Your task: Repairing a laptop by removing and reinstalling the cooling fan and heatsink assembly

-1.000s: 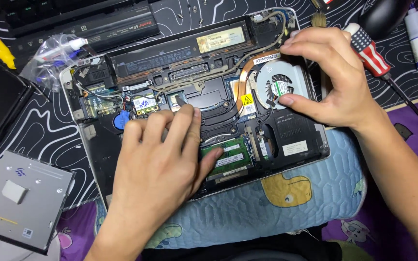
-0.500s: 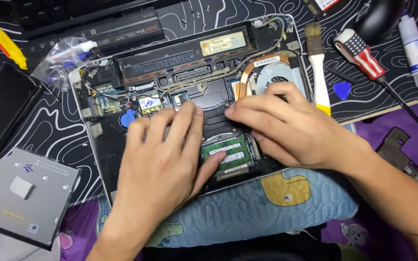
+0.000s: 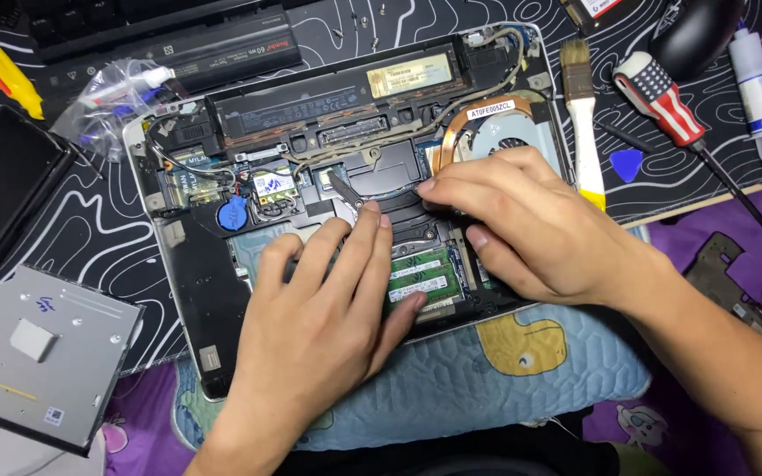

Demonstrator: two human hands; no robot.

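Observation:
An opened laptop lies bottom-up with its board, copper heat pipe and cooling fan exposed. My left hand rests flat on the lower middle of the board, fingers spread, fingertips by the black heatsink plate. A green memory module shows beside its thumb. My right hand lies palm down over the right part of the board below the fan, index fingertip touching the heatsink plate's edge. Neither hand holds anything.
A removed silver optical drive lies at the left, a black battery at the top. Right of the laptop are a white-handled brush, a striped screwdriver, a blue pick and a paste syringe. A blue cushion sits below.
My right hand has moved from the fan at the upper right down and left onto the middle of the board. The left hand has stayed in place.

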